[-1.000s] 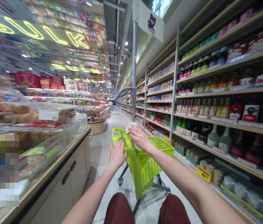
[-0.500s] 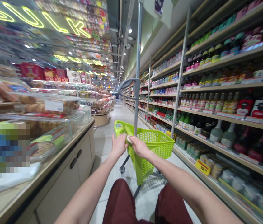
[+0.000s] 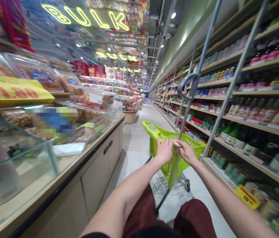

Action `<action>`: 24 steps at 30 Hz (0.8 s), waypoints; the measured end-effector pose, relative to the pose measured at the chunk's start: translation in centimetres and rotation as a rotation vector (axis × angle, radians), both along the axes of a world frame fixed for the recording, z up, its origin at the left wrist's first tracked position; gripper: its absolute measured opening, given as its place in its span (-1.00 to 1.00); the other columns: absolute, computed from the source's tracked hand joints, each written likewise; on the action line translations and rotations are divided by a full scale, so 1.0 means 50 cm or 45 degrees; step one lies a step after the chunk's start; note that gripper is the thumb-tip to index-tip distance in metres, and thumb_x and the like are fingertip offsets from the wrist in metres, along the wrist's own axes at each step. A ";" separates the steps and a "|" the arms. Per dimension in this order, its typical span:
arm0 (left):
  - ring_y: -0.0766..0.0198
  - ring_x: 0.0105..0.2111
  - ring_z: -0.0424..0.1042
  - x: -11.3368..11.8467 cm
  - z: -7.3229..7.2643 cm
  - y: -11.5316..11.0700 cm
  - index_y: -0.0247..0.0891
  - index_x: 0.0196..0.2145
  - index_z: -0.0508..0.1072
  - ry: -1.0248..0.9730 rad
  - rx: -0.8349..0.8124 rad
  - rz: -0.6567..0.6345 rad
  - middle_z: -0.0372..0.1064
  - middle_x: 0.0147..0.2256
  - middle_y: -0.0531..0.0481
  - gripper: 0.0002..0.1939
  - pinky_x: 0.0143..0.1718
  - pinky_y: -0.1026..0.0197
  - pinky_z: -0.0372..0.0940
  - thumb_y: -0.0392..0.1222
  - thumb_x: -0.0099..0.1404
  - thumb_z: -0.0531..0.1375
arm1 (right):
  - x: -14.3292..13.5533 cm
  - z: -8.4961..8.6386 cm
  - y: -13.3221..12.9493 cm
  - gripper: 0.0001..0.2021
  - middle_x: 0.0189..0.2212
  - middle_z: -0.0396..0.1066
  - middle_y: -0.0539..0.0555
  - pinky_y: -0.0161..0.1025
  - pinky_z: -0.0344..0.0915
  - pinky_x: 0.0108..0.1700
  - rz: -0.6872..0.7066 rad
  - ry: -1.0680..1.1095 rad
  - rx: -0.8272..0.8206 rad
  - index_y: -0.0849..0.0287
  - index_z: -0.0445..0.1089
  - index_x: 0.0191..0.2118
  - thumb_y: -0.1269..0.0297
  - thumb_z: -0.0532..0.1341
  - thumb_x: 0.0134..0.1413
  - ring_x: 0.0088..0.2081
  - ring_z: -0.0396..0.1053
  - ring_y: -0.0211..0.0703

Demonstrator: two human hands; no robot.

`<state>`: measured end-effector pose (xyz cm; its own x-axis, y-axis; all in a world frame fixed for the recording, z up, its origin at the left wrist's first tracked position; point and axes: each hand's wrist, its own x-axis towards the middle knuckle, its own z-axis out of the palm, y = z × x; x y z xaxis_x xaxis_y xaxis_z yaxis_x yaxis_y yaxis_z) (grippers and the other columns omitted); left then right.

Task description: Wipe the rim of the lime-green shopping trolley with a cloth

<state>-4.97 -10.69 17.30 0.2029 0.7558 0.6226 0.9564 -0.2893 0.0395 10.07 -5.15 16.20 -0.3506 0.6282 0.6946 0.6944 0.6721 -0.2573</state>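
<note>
A small lime-green plastic shopping cart (image 3: 191,142) stands right in front of my knees, with a tall grey pole (image 3: 187,112) rising from it. My left hand (image 3: 164,151) lies over the cart's near handle edge, its fingers curled down around it. Close beside it, my right hand (image 3: 187,152) is closed, pinching a small white crumpled thing (image 3: 176,144) that looks like a tissue or wipe. That white piece sits against the handle, between the two hands. The fingertips of both hands are partly hidden.
Along the left runs a counter (image 3: 97,168) with glass bins and packaged food, and a yellow price sign (image 3: 13,91). Shelves (image 3: 253,122) of bottles and cans line the right side. A tiled aisle floor (image 3: 148,112) stretches ahead between them.
The view has swung left, so the cart and both hands appear farther right and the cart's pole looks tilted. My left hand now curls over the handle. The white piece stays in my right hand.
</note>
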 end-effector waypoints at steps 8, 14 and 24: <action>0.09 0.18 -0.16 -0.040 0.012 0.021 -0.29 0.14 -0.06 0.104 -0.248 -0.082 -0.12 0.19 -0.16 -0.35 0.12 -0.24 -0.22 -0.04 0.13 0.02 | 0.066 0.039 0.000 -0.60 -0.27 0.45 0.06 -0.20 0.32 -0.19 -0.330 -0.004 -0.266 0.14 0.40 -0.14 0.38 -0.02 -0.11 -0.23 0.40 -0.09; 0.02 0.16 -0.10 0.013 0.008 0.008 -0.39 0.12 0.01 0.103 -0.169 -0.048 -0.05 0.16 -0.26 -0.36 0.12 -0.17 -0.16 -0.09 0.11 0.04 | 0.047 0.061 -0.043 -0.61 -0.20 0.43 0.07 -0.16 0.28 -0.10 -0.252 0.108 -0.169 0.14 0.42 -0.18 0.40 -0.03 -0.14 -0.17 0.37 -0.08; -0.04 0.19 -0.20 -0.058 0.027 0.039 -0.32 0.13 0.01 0.011 -0.201 0.057 -0.15 0.20 -0.21 -0.32 0.13 -0.23 -0.31 -0.05 0.09 0.09 | 0.070 0.044 -0.086 -0.57 -0.11 0.36 0.10 -0.10 0.13 0.08 -0.147 0.145 -0.038 0.22 0.38 -0.15 0.52 -0.05 -0.17 -0.02 0.26 -0.12</action>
<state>-7.88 -8.74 18.66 0.1713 0.8527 0.4936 0.9688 -0.2369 0.0731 13.54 -9.46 18.40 -0.1948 0.6807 0.7061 0.7317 0.5803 -0.3576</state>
